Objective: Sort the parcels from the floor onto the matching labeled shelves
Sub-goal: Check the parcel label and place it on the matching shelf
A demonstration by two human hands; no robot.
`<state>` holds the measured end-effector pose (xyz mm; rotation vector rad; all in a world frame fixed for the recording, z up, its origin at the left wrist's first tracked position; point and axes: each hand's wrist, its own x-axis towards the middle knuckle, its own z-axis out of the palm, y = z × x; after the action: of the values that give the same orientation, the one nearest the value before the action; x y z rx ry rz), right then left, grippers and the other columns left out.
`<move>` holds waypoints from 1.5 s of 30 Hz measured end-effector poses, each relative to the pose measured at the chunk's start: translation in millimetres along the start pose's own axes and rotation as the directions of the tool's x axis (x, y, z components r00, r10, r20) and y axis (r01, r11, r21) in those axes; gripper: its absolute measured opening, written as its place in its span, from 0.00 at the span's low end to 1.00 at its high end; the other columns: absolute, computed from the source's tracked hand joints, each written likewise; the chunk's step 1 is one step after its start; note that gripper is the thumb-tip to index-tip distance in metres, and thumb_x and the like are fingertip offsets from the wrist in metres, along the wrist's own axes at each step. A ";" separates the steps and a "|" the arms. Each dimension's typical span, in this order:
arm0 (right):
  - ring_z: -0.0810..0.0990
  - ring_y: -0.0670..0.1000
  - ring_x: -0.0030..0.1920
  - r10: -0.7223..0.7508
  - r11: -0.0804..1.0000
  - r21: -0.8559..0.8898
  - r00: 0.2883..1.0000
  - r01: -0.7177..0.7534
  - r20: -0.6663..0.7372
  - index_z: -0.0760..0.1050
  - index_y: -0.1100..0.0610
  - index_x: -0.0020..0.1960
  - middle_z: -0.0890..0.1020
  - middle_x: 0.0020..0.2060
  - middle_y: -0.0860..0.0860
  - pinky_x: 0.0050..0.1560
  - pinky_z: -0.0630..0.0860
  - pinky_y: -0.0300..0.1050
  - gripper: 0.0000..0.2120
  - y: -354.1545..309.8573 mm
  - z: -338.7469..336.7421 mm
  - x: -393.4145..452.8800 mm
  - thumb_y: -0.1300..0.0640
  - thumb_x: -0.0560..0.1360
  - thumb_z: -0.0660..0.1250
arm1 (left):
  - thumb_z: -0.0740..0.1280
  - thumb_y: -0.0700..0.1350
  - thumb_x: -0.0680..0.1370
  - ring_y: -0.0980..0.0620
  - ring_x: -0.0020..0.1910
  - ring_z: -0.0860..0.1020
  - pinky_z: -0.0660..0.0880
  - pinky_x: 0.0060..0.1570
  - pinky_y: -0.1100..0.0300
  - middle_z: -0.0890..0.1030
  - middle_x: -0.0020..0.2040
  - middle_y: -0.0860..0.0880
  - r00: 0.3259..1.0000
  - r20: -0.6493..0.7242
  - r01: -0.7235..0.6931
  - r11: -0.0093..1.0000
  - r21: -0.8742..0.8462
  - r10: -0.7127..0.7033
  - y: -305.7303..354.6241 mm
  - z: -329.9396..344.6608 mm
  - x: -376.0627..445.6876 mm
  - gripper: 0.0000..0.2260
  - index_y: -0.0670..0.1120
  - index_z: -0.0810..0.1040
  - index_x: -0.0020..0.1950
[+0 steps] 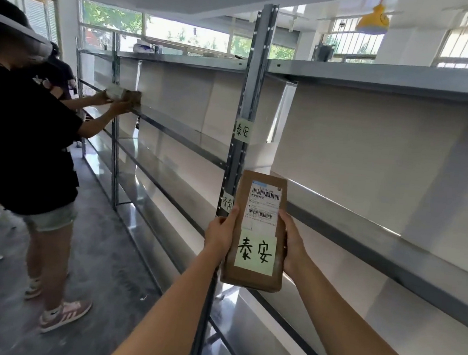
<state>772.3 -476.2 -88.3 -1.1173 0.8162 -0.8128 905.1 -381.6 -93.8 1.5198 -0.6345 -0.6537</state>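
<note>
Both bare forearms reach up from the bottom edge of the view; the left hand (219, 234) clasps the left long edge of a brown cardboard parcel (257, 231), and the right hand (292, 244) clasps the right long edge, so each hand is closed on it. Held upright in the air, the parcel sits in front of the grey upright post (241, 149) of the metal shelving (379, 77), touching no shelf; its face carries a white shipping label (264, 206) with barcodes above a pale green note (255, 251) with handwritten characters. Two similar notes are stuck on the post: an upper note (242, 131) and a lower note (227, 204) just beside the parcel's left edge. Further left, another person (22, 139) in a black shirt holds a small box (122, 95) at a shelf edge.
</note>
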 end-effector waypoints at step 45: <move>0.81 0.58 0.53 -0.107 0.994 -0.030 0.827 0.109 -0.553 0.81 0.56 0.57 0.84 0.53 0.58 0.52 0.78 0.51 0.22 -36.4 112.7 132.4 0.38 0.75 0.70 | 0.55 0.60 0.82 0.47 0.45 0.82 0.76 0.44 0.55 0.85 0.48 0.44 0.750 0.660 0.007 0.996 -0.089 0.053 31.2 -18.0 265.5 0.21 0.48 0.81 0.48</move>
<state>927.5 -551.8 -46.3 -0.9347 1.2407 -1.2665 1099.3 -564.6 -69.7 1.1704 -1.1454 -1.2107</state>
